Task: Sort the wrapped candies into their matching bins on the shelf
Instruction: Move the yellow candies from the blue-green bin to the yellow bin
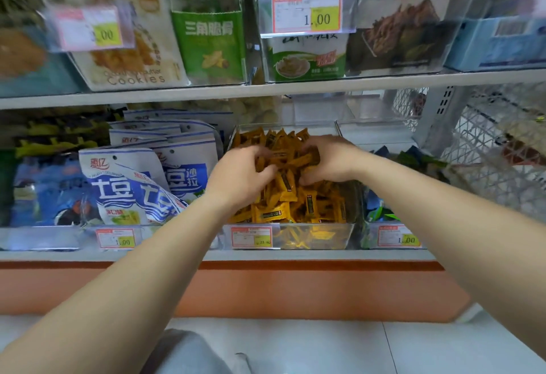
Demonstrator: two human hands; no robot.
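Blue bags (pixel 141 184) lean just beside the bin's left wall, near my left wrist. My left hand (pixel 242 172) is curled into the heap of orange candies (pixel 298 196), fingers closed round a few; how many I cannot tell. The candies fill the clear bin (pixel 348 227) on the lower shelf, heaped above its front rim. My right hand (pixel 328 160) is curled over the top of the heap, fingertips dug in and pinching wrappers. To the right, a neighbour bin (pixel 381 214) holds green and blue pieces. The risk, I judge, is that slick wrappers slip from a loose fistful and spill over the low front wall or into the neighbour bin, mixing sorts; a wide elbow could also topple the bags. The upper shelf (pixel 266 89) hangs close above, so the open room lies back toward me, with little upward.
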